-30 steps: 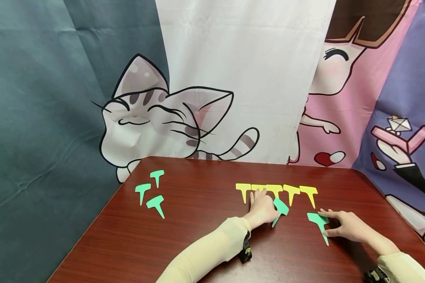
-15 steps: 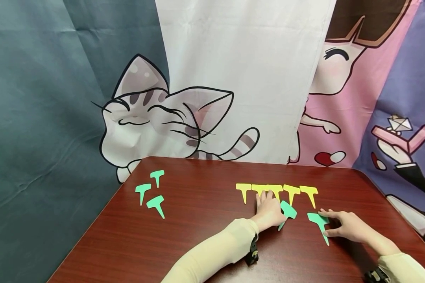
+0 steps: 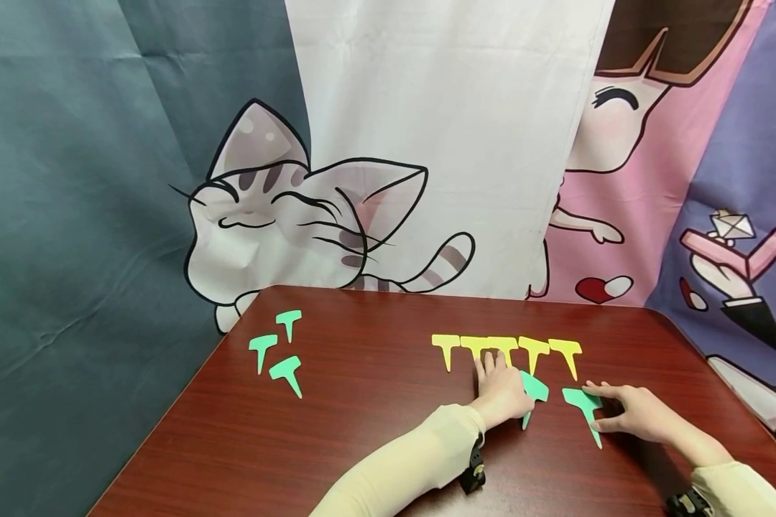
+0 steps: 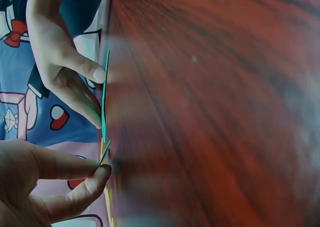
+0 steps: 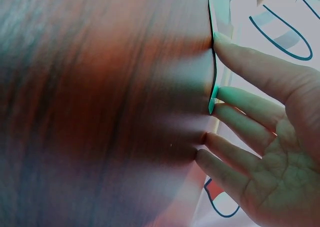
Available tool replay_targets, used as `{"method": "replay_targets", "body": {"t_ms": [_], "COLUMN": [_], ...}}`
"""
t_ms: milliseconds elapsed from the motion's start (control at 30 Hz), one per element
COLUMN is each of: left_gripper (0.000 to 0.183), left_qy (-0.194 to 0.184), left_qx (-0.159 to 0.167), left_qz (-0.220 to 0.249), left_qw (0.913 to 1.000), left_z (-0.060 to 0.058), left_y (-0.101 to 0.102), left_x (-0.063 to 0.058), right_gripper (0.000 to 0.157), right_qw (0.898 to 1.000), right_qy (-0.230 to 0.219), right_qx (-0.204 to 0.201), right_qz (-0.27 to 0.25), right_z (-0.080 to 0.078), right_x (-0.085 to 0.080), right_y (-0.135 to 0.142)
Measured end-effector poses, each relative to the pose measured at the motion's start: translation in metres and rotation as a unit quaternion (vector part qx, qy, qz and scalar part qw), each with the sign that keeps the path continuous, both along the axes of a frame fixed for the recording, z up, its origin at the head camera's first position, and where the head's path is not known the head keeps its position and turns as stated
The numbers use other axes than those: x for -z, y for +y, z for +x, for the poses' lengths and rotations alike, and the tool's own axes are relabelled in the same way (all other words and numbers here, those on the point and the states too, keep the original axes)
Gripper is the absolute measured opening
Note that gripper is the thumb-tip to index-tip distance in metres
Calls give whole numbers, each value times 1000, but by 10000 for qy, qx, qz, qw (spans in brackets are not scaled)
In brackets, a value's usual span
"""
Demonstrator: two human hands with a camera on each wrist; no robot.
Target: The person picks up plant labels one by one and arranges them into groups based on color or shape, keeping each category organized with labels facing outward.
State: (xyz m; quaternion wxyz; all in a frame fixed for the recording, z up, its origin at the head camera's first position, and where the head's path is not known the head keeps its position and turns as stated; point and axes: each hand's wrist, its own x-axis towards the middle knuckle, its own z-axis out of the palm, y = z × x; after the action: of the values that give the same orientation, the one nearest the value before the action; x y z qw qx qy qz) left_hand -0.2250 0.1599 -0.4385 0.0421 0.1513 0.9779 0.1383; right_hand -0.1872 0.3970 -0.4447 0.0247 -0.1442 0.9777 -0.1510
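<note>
My left hand (image 3: 506, 393) pinches a green T-shaped plant label (image 3: 534, 387) between thumb and finger, just below a row of yellow plant labels (image 3: 564, 348). In the left wrist view, this green label (image 4: 105, 152) is seen edge-on at the fingertips and tilts against the tabletop. To the right, my right hand (image 3: 640, 413) rests its fingertips on another green plant label (image 3: 582, 402), index finger at the head and thumb by the stem. Its fingers (image 5: 245, 99) are fairly straight in the right wrist view, touching the label's edge (image 5: 213, 62).
Three more green plant labels (image 3: 287, 370) lie apart at the left of the brown wooden table (image 3: 362, 445). The yellow ones form a side-by-side row, stems toward me. Behind the table hangs a printed cartoon curtain (image 3: 453, 143).
My left hand has moved right and slightly nearer to me, carrying its green plant label toward the other one; the label has turned more upright. My right hand has stayed in place.
</note>
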Motion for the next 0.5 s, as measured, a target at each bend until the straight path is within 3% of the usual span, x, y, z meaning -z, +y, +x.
{"method": "replay_targets", "body": {"t_ms": [500], "left_gripper": [27], "left_qy": [-150], "left_qx": [-318], "left_qz": [131], "left_qw": [9993], "left_z": [6], "left_y": [14], "left_x": [5], "right_gripper": [74], "right_qw": [10000], "right_qy": [-58], "right_qx": [27], "right_qz": [-26], "right_z": [-2], "right_x": [1], "right_y": [1]}}
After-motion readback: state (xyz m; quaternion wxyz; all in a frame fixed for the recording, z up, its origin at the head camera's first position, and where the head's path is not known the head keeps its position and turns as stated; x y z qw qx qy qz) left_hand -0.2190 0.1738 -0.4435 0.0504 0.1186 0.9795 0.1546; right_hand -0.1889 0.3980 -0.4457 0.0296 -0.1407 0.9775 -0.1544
